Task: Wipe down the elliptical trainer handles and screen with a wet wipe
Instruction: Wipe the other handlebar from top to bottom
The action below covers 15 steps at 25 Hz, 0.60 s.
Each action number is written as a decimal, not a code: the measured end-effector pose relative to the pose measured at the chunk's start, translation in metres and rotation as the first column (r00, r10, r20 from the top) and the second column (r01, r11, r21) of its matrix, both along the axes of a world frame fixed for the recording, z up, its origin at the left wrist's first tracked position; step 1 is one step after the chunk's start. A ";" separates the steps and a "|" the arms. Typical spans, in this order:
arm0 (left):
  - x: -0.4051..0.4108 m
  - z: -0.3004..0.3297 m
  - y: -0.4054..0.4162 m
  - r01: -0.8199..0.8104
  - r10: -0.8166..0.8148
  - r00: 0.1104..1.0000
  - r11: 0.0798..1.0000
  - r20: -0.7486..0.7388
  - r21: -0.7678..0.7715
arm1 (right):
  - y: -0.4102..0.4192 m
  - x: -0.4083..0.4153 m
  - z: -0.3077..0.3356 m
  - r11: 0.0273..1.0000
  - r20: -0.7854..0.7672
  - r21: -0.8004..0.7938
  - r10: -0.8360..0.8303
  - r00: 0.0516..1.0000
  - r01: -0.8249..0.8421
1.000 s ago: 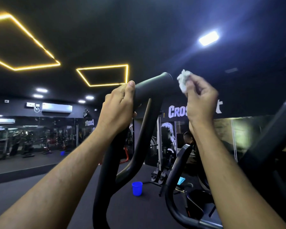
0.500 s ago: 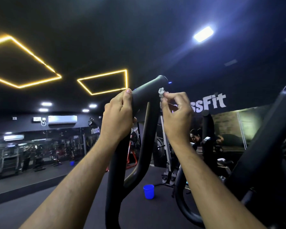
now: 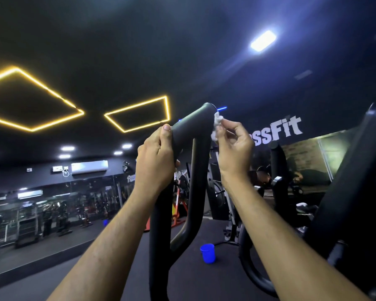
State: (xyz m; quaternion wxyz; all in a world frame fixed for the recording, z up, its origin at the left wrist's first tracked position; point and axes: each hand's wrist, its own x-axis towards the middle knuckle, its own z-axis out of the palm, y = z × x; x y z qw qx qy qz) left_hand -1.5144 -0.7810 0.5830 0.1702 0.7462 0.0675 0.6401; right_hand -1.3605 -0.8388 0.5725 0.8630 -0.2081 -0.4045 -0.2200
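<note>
wiping the handle (image 3: pixel 191 129) tip, my right hand (image 3: pixel 234 148) pinches the wipe (image 3: pixel 217 123) against it while my left hand (image 3: pixel 155 161) grips below; other handle and screen seem left.

Your left hand (image 3: pixel 155 158) is covering the stretch of the black handle (image 3: pixel 191 124) it wraps, so you are not seeing the grip beneath the palm. Your right hand (image 3: pixel 233 146) is hiding most of the white wipe (image 3: pixel 217 123); only crumpled bits are peeking past the fingertips. That hand is also blocking the start of the wall lettering (image 3: pixel 278 132). The second upright bar (image 3: pixel 347 181) is running out past the right edge. The mirrored gym equipment (image 3: pixel 52 213) at left is looking too dim and blurred to identify.
</note>
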 end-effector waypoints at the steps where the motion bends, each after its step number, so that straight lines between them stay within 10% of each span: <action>1: -0.001 0.000 0.000 0.000 0.000 1.000 1.000 0.001 -0.009 | 0.006 -0.004 -0.010 0.998 0.009 -0.044 -0.036 0.999 0.036; 5: 0.001 0.000 0.001 -0.005 0.005 1.000 1.000 0.008 -0.005 | -0.003 0.008 -0.039 0.965 0.068 -0.241 -0.091 0.993 0.105; 11: -0.001 -0.001 0.001 0.013 -0.013 1.000 1.000 0.013 -0.001 | 0.008 -0.006 -0.009 0.991 0.013 -0.006 -0.133 0.991 0.133; 15: -0.003 -0.002 -0.001 -0.001 0.001 1.000 1.000 0.001 0.023 | 0.008 0.005 -0.035 0.968 0.035 -0.214 -0.128 0.991 0.132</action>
